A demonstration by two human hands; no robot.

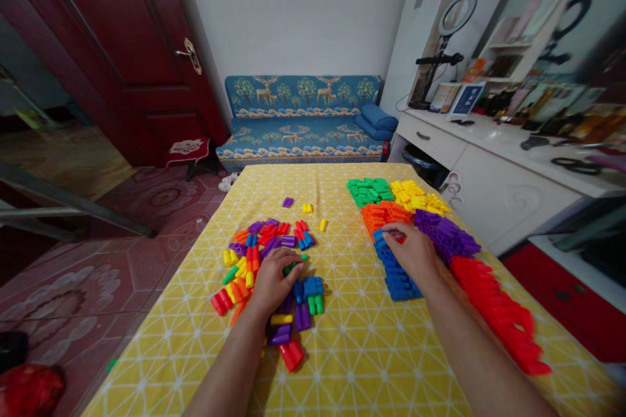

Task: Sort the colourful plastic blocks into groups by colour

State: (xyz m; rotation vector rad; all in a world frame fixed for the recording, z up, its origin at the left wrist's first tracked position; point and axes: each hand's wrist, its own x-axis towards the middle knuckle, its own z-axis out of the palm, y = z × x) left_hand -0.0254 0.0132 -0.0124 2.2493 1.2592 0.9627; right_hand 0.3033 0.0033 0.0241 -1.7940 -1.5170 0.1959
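A dark red door [112, 39] stands at far left, a stool [188, 151] near its foot, as a person works with bare hands, held well apart, over a yellow-clothed table [352, 352]. On the table's left side lies a mixed pile [239, 290] of plastic blocks in red, orange, yellow, green, blue and purple. The left hand [274, 279] rests over it, fingers curled at a green block [292, 268]; whether they grip it cannot be told. Beyond the table sits a blue sofa [298, 127] patterned with deer and trees, while a purple block [287, 202] and two yellow ones lie loose past the pile. To the right, blocks are grouped by color: green [370, 191], orange [381, 214] and blue [398, 277], the right hand [413, 253] reaching over the blue group, fingertips at its upper end, their grip unclear. Farther right are the yellow group [418, 197], purple group [447, 234] and red group [499, 313], with a white dresser [513, 176] bearing a ring light [457, 13] beyond
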